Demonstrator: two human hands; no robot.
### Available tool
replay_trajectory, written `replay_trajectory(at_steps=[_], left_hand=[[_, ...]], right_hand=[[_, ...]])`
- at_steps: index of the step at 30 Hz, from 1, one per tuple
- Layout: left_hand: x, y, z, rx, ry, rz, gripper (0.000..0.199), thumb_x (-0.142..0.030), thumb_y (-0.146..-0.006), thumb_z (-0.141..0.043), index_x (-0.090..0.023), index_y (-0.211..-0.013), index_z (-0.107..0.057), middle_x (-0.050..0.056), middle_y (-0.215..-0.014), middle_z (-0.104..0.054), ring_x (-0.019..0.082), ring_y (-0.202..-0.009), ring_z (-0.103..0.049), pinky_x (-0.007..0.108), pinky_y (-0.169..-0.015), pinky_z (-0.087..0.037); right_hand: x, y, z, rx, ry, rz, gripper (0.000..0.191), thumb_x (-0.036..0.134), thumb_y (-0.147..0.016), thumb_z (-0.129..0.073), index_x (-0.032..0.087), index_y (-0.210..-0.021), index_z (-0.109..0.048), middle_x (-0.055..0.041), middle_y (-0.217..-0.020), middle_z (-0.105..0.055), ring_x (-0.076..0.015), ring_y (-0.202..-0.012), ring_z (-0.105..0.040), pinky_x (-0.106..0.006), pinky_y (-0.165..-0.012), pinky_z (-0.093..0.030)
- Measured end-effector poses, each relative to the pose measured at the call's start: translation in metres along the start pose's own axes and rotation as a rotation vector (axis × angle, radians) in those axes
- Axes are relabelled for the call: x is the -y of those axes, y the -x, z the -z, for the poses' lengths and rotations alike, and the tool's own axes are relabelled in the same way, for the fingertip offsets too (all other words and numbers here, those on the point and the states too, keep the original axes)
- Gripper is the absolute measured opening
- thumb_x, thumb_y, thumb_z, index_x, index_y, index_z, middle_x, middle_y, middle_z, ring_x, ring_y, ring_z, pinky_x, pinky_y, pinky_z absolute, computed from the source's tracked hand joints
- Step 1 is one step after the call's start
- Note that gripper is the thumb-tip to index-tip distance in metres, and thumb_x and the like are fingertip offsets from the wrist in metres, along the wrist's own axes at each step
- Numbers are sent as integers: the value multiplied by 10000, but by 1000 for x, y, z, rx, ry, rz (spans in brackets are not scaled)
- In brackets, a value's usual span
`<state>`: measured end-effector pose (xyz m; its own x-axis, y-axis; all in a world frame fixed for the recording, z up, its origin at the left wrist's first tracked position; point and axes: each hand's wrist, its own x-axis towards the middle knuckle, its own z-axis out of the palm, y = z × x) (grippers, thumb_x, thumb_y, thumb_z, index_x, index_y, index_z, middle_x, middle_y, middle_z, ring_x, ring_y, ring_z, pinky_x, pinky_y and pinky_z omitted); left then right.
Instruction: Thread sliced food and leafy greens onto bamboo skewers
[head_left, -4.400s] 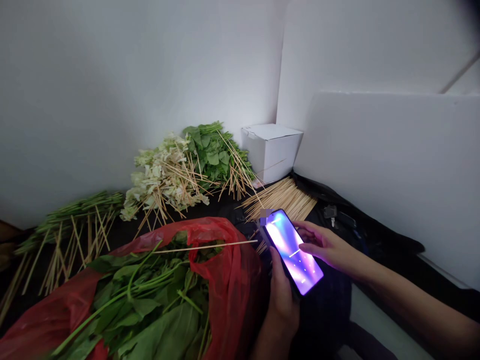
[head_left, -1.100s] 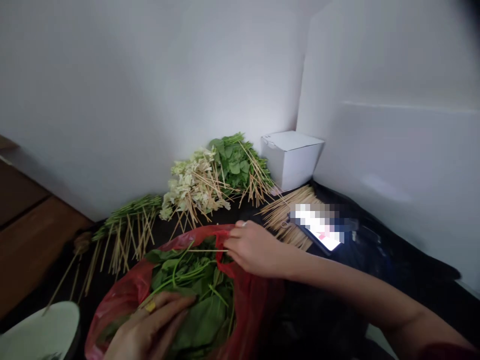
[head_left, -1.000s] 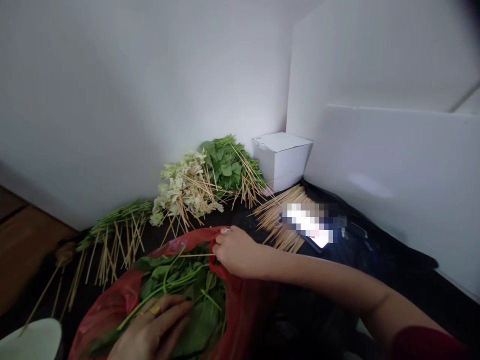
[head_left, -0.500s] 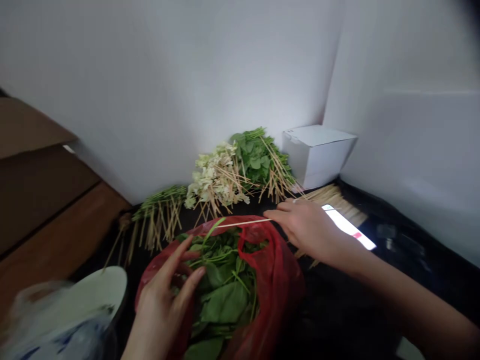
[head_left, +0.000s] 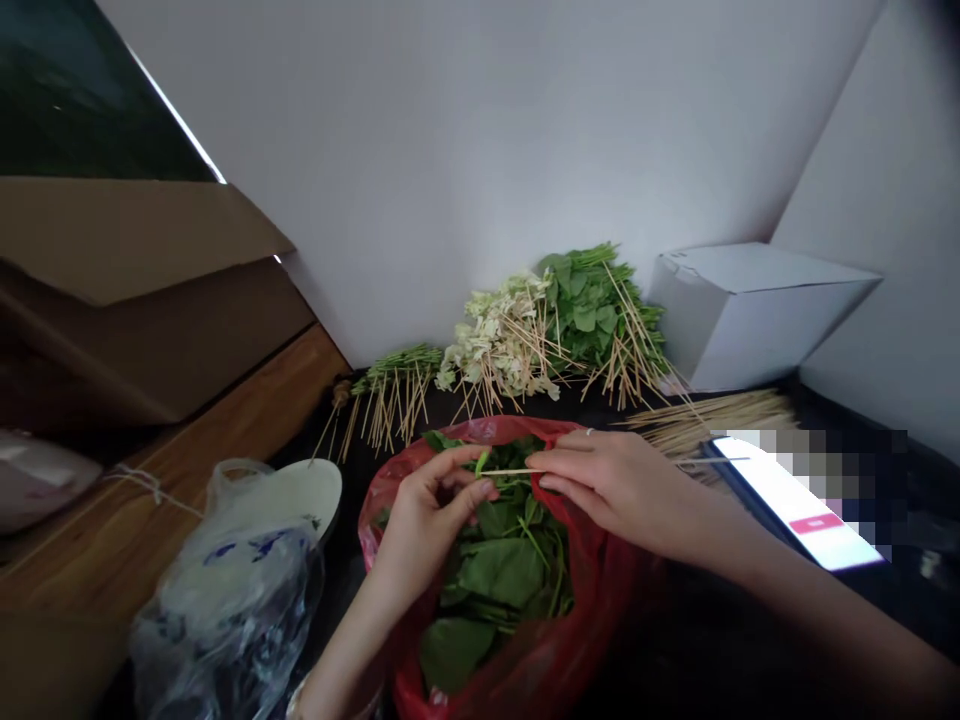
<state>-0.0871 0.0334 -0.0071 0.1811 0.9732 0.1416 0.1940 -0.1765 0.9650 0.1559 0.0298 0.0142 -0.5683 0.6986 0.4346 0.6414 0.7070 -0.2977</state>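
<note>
Over the red plastic bag full of leafy greens, both my hands meet at a thin bamboo skewer. My right hand grips the skewer, which lies nearly level and points left. At its left end, thumb and fingers of my left hand close around a green stem. Whether the skewer's tip has gone through the stem is hidden by the fingers.
Skewered greens, pale leafy pieces on skewers and larger green leaves lie along the wall. Loose skewers, a lit phone and a white box are rightward. Leftward are a bowl, plastic bag and cardboard box.
My left fingers, spread apart before, have closed on the stem at the skewer's end. My hands are nearer each other. The camera view has turned left.
</note>
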Motion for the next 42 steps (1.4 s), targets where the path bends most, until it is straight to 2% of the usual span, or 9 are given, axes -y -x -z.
replay_trajectory(at_steps=[3, 6, 11, 14, 18, 25, 32, 36, 42], left_hand=[[-12, -1, 4, -38, 160, -6, 283, -338, -796, -805, -194, -1036, -763, 32, -787, -776, 133, -622, -644, 205, -549, -488], [-18, 3, 11, -111, 164, -39, 261, -375, -834, -780, -218, -1043, -787, 21, -809, -779, 101, -610, -630, 186, -574, -485], [-10, 4, 16, -212, 310, 13, 177, -356, -788, -833, -238, -919, -820, 28, -912, -801, 151, -833, -702, 234, -786, -530], [-4, 2, 15, -219, 414, 69, 210, -357, -740, -869, -226, -898, -824, 28, -869, -802, 146, -805, -703, 233, -784, -528], [-2, 1, 10, -237, 509, 122, 234, -335, -670, -916, -208, -844, -825, 27, -813, -801, 139, -760, -703, 229, -757, -532], [0, -5, 3, -249, 615, 173, 236, -282, -617, -946, -200, -794, -812, -7, -734, -773, 107, -674, -674, 211, -709, -525], [8, -10, 2, -305, 612, 200, 238, -247, -583, -952, -191, -753, -797, -12, -707, -745, 99, -627, -631, 208, -642, -490], [11, -10, 3, -264, 640, 231, 249, -260, -592, -950, -175, -767, -796, 7, -726, -749, 108, -656, -643, 208, -655, -488], [10, -12, 7, -206, 674, 243, 251, -263, -598, -950, -169, -767, -791, 4, -685, -737, 98, -631, -620, 210, -665, -480]], right_hand=[[7, -13, 1, -29, -6, 16, 216, 188, -1010, -507, 200, -987, -721, -48, -1009, -724, -207, -897, -661, -340, -789, -494], [11, -20, 0, -67, -17, 49, 261, 185, -1029, -461, 198, -1081, -716, -44, -988, -721, -198, -875, -651, -340, -775, -495], [10, -23, -12, -105, -74, 18, 282, 185, -1031, -441, 186, -1137, -702, -53, -1011, -731, -191, -887, -671, -346, -810, -521], [6, -22, -19, -148, -94, 10, 275, 187, -1027, -433, 178, -1083, -702, -65, -1037, -737, -191, -924, -685, -351, -850, -531], [2, -19, -23, -155, -94, 16, 294, 186, -1027, -422, 185, -955, -707, -69, -935, -732, -195, -930, -689, -351, -868, -538], [5, -19, -23, -175, -25, 38, 308, 73, -966, -433, 172, -1041, -716, -92, -966, -737, -212, -903, -701, -353, -837, -553], [10, -18, -27, -205, 120, 65, 367, 10, -897, -416, 132, -1051, -725, -102, -879, -730, -242, -771, -721, -354, -661, -574], [13, -19, -28, -225, 130, 83, 376, 9, -888, -403, 113, -1053, -725, -96, -824, -717, -229, -697, -707, -335, -591, -558], [14, -21, -32, -241, 108, 86, 362, 12, -912, -388, 114, -1010, -722, -88, -800, -709, -213, -702, -700, -328, -636, -555]])
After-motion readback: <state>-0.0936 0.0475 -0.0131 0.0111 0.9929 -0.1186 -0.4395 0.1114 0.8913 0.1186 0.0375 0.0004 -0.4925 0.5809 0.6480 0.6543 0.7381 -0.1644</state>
